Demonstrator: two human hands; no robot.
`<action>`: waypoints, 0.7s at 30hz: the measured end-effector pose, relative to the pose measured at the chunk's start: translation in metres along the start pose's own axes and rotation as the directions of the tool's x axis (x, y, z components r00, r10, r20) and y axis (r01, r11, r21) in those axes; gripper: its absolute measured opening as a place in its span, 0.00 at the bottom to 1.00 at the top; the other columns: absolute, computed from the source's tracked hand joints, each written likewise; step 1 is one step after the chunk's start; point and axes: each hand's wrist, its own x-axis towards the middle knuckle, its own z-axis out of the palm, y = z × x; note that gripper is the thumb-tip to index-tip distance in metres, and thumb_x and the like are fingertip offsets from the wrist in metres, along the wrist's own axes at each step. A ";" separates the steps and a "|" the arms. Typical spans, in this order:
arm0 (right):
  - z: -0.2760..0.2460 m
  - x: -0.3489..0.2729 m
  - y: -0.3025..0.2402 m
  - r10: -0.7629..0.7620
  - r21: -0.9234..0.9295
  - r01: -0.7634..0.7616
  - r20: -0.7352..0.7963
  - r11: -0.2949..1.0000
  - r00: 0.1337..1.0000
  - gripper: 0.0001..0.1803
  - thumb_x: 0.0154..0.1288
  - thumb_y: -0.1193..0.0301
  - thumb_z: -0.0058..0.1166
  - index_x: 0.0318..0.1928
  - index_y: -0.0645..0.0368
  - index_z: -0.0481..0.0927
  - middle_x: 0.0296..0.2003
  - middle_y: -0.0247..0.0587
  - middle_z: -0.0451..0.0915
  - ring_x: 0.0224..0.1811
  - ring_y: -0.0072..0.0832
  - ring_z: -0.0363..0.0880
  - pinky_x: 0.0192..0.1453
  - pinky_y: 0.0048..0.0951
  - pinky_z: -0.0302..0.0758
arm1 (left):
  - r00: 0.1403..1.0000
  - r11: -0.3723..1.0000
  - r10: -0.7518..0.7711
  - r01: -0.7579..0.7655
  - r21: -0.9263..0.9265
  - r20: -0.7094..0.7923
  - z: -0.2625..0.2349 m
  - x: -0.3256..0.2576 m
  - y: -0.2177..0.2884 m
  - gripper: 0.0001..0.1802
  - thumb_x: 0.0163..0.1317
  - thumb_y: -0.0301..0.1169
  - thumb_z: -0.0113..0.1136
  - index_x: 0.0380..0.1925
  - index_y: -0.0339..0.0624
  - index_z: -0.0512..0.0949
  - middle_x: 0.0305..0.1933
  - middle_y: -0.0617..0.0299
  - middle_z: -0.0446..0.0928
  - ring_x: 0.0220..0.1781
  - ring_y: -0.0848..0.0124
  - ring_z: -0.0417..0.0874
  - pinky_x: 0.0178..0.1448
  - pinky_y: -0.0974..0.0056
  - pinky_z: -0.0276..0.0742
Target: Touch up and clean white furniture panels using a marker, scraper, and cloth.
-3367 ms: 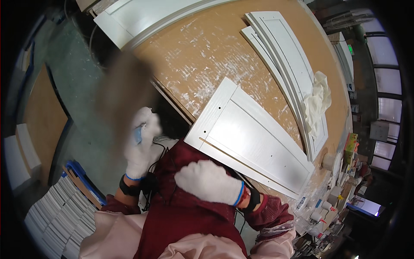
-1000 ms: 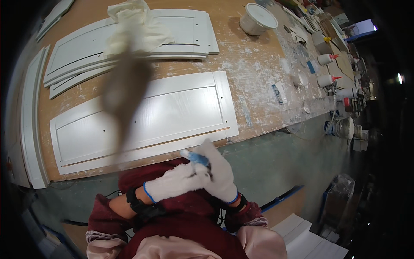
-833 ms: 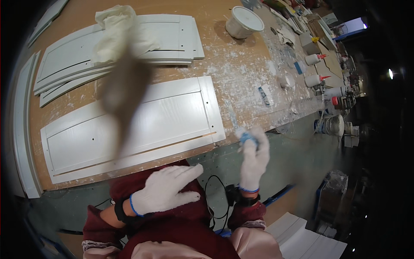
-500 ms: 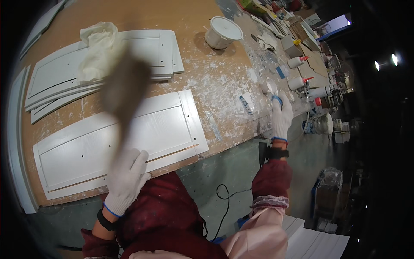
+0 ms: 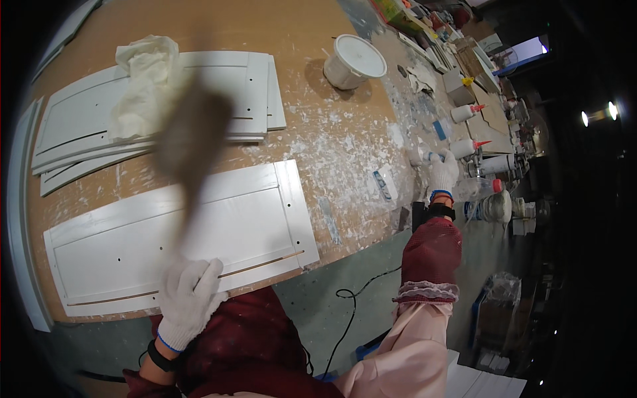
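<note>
A white panel with small dark holes and a long groove lies along the front edge of the table. My left hand, in a white knitted glove, rests on its front edge with the fingers extended and nothing held. Over at the table's right end is my right hand, gloved too. Its fingers are bent in beside a small white container; a bit of blue shows at the fingertips. Whether they grip the container or a small blue thing, I cannot make out.
Stacked white panels carry a crumpled cream cloth. Beyond stands a lidded white bucket. White bottles with red nozzles and a clear red-capped bottle line the right side. A dark blur hides part of the panels.
My right hand has shifted slightly right, and its fingers are more bent beside the white container; less blue shows at them. My left hand stays on the panel edge. The whole view has shifted slightly.
</note>
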 end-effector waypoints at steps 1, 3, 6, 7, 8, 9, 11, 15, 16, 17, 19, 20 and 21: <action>0.000 0.001 0.004 0.009 -0.005 -0.009 0.011 1.000 1.000 0.19 0.58 0.66 0.60 0.49 0.59 0.81 0.41 0.48 0.84 0.46 0.39 0.83 0.52 0.36 0.75 | 1.000 1.000 0.004 -0.004 -0.005 0.003 0.001 0.000 -0.001 0.36 0.38 0.38 0.72 0.54 0.45 0.76 0.49 0.60 0.72 0.52 0.55 0.72 0.58 0.50 0.70; 0.000 0.004 0.010 -0.012 -0.031 0.013 0.016 0.999 1.000 0.18 0.58 0.65 0.61 0.48 0.58 0.82 0.41 0.47 0.84 0.46 0.39 0.83 0.52 0.36 0.75 | 1.000 1.000 0.025 -0.025 0.007 -0.014 0.002 0.001 -0.002 0.37 0.37 0.38 0.73 0.54 0.45 0.76 0.49 0.60 0.73 0.52 0.55 0.72 0.58 0.50 0.70; 0.003 0.004 0.011 -0.047 -0.033 0.047 0.018 0.998 0.999 0.18 0.58 0.66 0.61 0.48 0.60 0.82 0.40 0.47 0.84 0.43 0.37 0.83 0.50 0.34 0.76 | 0.999 1.000 0.026 -0.027 -0.015 -0.019 0.003 -0.001 -0.004 0.38 0.37 0.38 0.73 0.54 0.45 0.76 0.49 0.60 0.73 0.52 0.55 0.72 0.58 0.50 0.70; 0.004 0.003 0.012 -0.054 -0.016 0.054 0.006 0.998 0.999 0.18 0.58 0.68 0.61 0.48 0.62 0.82 0.39 0.46 0.84 0.41 0.35 0.83 0.49 0.32 0.76 | 1.000 1.000 0.022 -0.022 -0.015 -0.018 0.003 -0.001 -0.003 0.38 0.37 0.38 0.73 0.54 0.45 0.76 0.49 0.60 0.73 0.52 0.55 0.72 0.58 0.50 0.70; 0.003 0.003 0.012 -0.057 -0.015 0.057 0.009 0.998 0.998 0.18 0.58 0.68 0.61 0.48 0.62 0.82 0.39 0.46 0.84 0.41 0.35 0.83 0.49 0.32 0.76 | 0.999 0.999 0.027 -0.028 -0.017 -0.025 0.003 0.000 -0.003 0.37 0.38 0.38 0.72 0.55 0.46 0.76 0.49 0.60 0.73 0.52 0.54 0.73 0.58 0.50 0.70; 0.002 0.003 0.012 -0.045 0.000 0.045 0.012 0.999 0.999 0.17 0.58 0.68 0.61 0.48 0.62 0.82 0.38 0.46 0.84 0.41 0.34 0.83 0.49 0.32 0.76 | 0.999 0.999 0.032 -0.033 -0.019 -0.033 0.002 0.001 -0.002 0.37 0.38 0.38 0.72 0.55 0.46 0.76 0.49 0.60 0.73 0.52 0.54 0.73 0.57 0.50 0.70; 0.002 0.001 0.008 -0.032 0.018 0.032 0.018 0.999 0.999 0.17 0.58 0.69 0.61 0.48 0.61 0.82 0.37 0.46 0.84 0.41 0.34 0.83 0.48 0.32 0.75 | 0.999 0.999 0.034 -0.035 -0.011 -0.039 0.003 0.000 -0.003 0.37 0.39 0.38 0.72 0.55 0.46 0.76 0.49 0.60 0.73 0.52 0.54 0.73 0.57 0.50 0.70; -0.006 0.004 0.006 -0.086 -0.009 0.086 -0.014 0.996 0.996 0.16 0.58 0.68 0.61 0.47 0.60 0.82 0.37 0.47 0.84 0.40 0.34 0.83 0.48 0.32 0.75 | 0.999 1.000 0.024 -0.024 -0.017 -0.027 0.006 -0.003 -0.004 0.37 0.40 0.39 0.71 0.56 0.45 0.76 0.50 0.59 0.73 0.54 0.53 0.72 0.58 0.49 0.69; -0.007 0.001 0.003 -0.100 0.013 0.100 -0.020 0.995 0.995 0.16 0.58 0.68 0.61 0.47 0.59 0.82 0.37 0.47 0.84 0.40 0.34 0.83 0.47 0.33 0.75 | 0.999 1.000 0.022 -0.022 -0.015 -0.025 0.005 -0.004 -0.003 0.37 0.40 0.39 0.71 0.56 0.45 0.76 0.50 0.59 0.73 0.54 0.53 0.72 0.58 0.49 0.69; -0.011 -0.001 0.000 -0.099 0.014 0.099 -0.018 0.995 0.995 0.16 0.58 0.68 0.61 0.47 0.59 0.82 0.37 0.47 0.84 0.40 0.34 0.83 0.47 0.33 0.75 | 0.999 1.000 0.027 -0.027 -0.014 -0.035 0.005 -0.003 -0.003 0.36 0.41 0.39 0.71 0.55 0.45 0.76 0.50 0.59 0.72 0.54 0.53 0.72 0.58 0.49 0.69; -0.027 -0.005 -0.010 -0.088 -0.014 0.087 -0.088 0.996 0.992 0.17 0.58 0.68 0.62 0.47 0.61 0.82 0.37 0.46 0.84 0.39 0.33 0.82 0.47 0.32 0.75 | 0.999 0.999 0.031 -0.032 -0.011 -0.044 0.004 -0.004 -0.003 0.36 0.41 0.39 0.71 0.55 0.45 0.76 0.51 0.59 0.72 0.54 0.53 0.72 0.59 0.49 0.69; -0.032 -0.011 -0.020 -0.091 -0.009 0.090 -0.086 0.996 0.992 0.17 0.58 0.68 0.62 0.47 0.61 0.82 0.37 0.46 0.84 0.39 0.33 0.82 0.47 0.32 0.75 | 0.999 0.999 0.027 -0.028 -0.022 -0.041 0.005 -0.004 -0.003 0.36 0.41 0.39 0.71 0.55 0.45 0.76 0.50 0.60 0.73 0.54 0.53 0.72 0.59 0.49 0.69; -0.037 -0.021 -0.029 -0.092 0.078 0.096 -0.055 0.992 0.994 0.18 0.60 0.67 0.60 0.49 0.62 0.81 0.39 0.47 0.84 0.42 0.34 0.82 0.50 0.32 0.75 | 0.999 0.999 0.024 -0.025 -0.033 -0.038 0.006 -0.003 -0.004 0.36 0.40 0.40 0.70 0.55 0.46 0.76 0.50 0.60 0.73 0.54 0.53 0.72 0.60 0.49 0.69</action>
